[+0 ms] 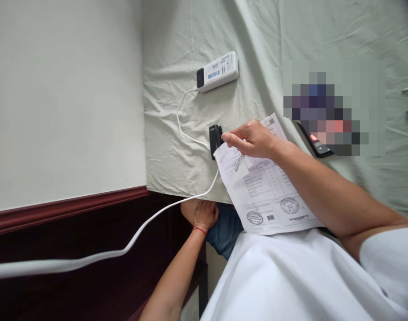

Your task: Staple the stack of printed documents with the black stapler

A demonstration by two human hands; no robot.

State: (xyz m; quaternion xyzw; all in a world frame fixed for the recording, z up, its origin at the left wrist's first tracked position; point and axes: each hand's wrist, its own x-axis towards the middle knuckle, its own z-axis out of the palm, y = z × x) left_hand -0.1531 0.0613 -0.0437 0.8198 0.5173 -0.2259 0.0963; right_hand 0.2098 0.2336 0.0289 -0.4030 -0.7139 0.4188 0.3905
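Observation:
My right hand [252,138] hovers over a printed paper sheet [264,183] with round stamps, its fingers curled in and the thumb pointing left. Whatever may be in its grip is hidden. By the thumb tip stands a small black block-shaped object [214,141], its kind unclear, with the paper's upper left corner against it. A small torn or folded flap lies on the sheet beneath the hand. Lower down, my left hand [206,214] rests on my leg below the table edge, fingers curled, with a red string round the wrist.
A white power bank [220,71] lies on the pale green cloth [170,44]. Its white cable [179,117] passes by the black object and on to the lower left. A phone [319,147], partly blurred out, is on the right. A white wall [66,98] borders the left.

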